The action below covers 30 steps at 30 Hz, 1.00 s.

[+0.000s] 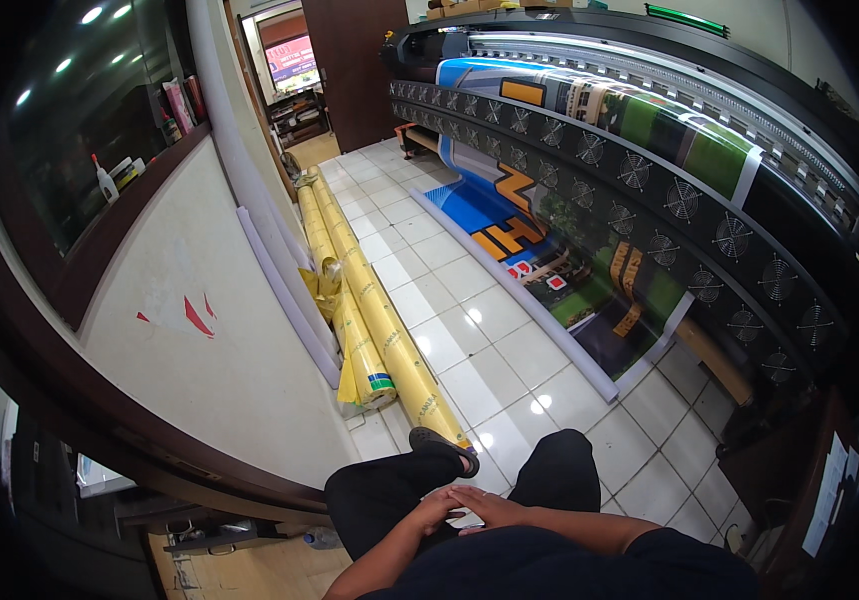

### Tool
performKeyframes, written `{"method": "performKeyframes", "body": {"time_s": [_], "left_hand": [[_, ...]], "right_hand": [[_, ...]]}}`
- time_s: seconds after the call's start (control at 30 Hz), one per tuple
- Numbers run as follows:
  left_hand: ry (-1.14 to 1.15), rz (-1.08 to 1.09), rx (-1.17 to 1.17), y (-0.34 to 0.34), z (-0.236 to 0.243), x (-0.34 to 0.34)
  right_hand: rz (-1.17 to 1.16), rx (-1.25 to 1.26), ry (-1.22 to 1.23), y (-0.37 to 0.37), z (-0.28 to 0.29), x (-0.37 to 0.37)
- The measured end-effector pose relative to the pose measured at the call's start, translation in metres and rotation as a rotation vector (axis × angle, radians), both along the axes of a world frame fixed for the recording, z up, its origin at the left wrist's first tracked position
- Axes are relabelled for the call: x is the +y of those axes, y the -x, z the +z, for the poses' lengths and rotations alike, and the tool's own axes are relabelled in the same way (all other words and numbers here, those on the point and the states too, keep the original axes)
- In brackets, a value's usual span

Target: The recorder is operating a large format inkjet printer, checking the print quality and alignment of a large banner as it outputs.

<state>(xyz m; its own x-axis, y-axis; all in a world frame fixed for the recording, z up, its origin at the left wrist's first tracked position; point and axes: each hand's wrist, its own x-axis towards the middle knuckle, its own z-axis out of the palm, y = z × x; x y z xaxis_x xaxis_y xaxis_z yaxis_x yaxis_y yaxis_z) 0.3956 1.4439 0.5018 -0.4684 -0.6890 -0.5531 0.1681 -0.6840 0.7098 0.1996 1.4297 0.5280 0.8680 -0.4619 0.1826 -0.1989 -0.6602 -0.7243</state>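
My left hand [435, 509] and my right hand [493, 510] rest together over my lap, between my dark-trousered legs. The fingers of both are closed and overlap, the right ones lying across the left. A small pale patch [467, 520] shows in the gap beneath the fingers; I cannot tell whether it is a held thing or the floor beyond. Past my knees, a large-format printer [650, 170] stands on the right, with a colourful printed banner [590, 270] hanging from it to the floor. The banner's leading edge ends in a white roll [520, 295] lying on the tiles.
Long yellow-wrapped rolls [380, 310] lie along the left wall, beside pale tubes [290, 300] leaning there. A window ledge [140, 205] holds a small white bottle [105, 182]. A brown door [355, 70] stands at the far end. Papers [828, 495] hang at the right edge.
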Motion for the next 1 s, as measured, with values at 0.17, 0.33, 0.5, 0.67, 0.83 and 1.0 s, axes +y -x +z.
{"method": "performKeyframes", "body": {"time_s": [0.17,0.33,0.5,0.67,0.83,1.0], "left_hand": [[-0.002,-0.002,0.002,0.001,0.002,0.0],[-0.001,-0.001,-0.014,0.001,0.004,0.0],[0.002,-0.004,-0.005,0.0,0.009,0.0],[-0.019,0.02,-0.026,0.0,0.009,0.001],[0.053,-0.025,-0.059,0.008,0.004,-0.002],[0.049,-0.01,-0.079,0.001,0.014,0.002]], "right_hand": [[-0.007,0.018,0.015,0.001,0.001,0.0],[-0.005,0.032,0.015,0.001,0.003,-0.001],[-0.004,0.03,0.003,0.001,0.004,-0.001],[-0.001,0.033,0.023,-0.002,0.009,0.0],[-0.019,0.014,-0.004,0.006,-0.001,0.0],[-0.002,-0.028,-0.065,-0.001,-0.005,0.001]]}}
